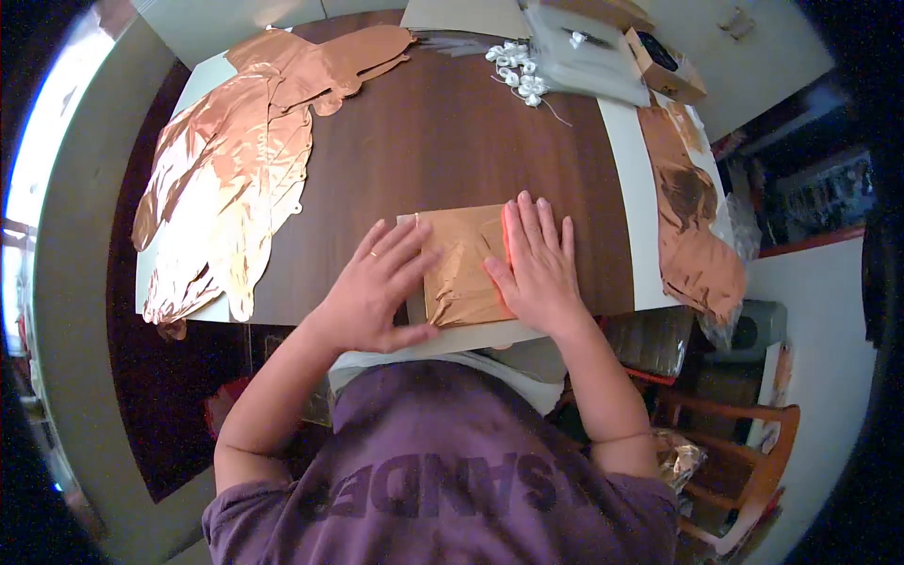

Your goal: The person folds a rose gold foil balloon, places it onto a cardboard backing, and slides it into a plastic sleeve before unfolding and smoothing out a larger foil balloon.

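A flat, square packet of folded copper-coloured foil point(461, 268) lies on the brown table near its front edge, in front of my body. A strip of clear or greyish film seems to edge its left side. My left hand point(381, 282) is at the packet's left edge, fingers spread, fingertips over the foil; firm contact cannot be made out. My right hand point(539, 264) lies flat along the packet's right side with fingers stretched out, covering that edge. An orange-red glow shows beside its index finger and thumb.
Flat copper foil balloons point(231, 169) are piled at the left. More copper foil point(692, 207) lies along the right edge. At the back are small white ribbon coils point(518, 71), clear plastic bags point(589, 61) and a cardboard box point(664, 66). A wooden chair point(744, 452) stands right.
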Demonstrator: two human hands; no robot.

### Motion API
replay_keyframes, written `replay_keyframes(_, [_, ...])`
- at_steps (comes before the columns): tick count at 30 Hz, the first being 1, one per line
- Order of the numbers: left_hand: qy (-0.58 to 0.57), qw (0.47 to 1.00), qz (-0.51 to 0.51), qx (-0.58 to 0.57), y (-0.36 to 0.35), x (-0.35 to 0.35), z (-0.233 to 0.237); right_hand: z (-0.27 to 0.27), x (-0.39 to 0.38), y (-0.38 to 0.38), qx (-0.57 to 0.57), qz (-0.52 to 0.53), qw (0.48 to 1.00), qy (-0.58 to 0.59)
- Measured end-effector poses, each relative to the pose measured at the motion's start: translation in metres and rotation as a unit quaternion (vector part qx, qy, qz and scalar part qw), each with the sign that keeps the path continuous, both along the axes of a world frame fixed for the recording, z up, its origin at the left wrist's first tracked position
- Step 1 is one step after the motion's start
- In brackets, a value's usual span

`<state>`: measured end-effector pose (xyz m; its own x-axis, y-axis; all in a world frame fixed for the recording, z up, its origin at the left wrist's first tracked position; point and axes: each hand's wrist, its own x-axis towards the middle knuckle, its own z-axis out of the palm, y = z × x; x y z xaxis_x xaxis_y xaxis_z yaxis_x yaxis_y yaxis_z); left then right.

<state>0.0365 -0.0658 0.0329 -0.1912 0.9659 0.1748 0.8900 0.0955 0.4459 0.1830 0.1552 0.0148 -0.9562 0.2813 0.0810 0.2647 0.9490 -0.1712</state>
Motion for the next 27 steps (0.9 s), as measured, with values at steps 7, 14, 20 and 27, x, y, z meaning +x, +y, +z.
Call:
replay_keyframes(7, [0.181, 0.975, -0.088, 0.092, 0.011, 0.022, -0.004, -0.001, 0.001, 0.002, -0.007, 0.006, 1.0, 0.004])
replay_keyframes(14, [0.176, 0.978, -0.083, 0.074, 0.015, 0.016, -0.004, 0.0, 0.002, 0.011, -0.1, 0.009, 0.994, 0.048])
replay_keyframes(20, [0.098, 0.99, -0.067, 0.073, 0.018, 0.008, -0.015, 0.03, 0.073, 0.023, -0.341, -0.175, 0.893, 0.237])
replay_keyframes(27, [0.102, 0.983, -0.092, 0.124, 0.023, -0.004, -0.016, -0.005, 0.123, -0.01, -0.641, -0.25, 0.724, 0.045])
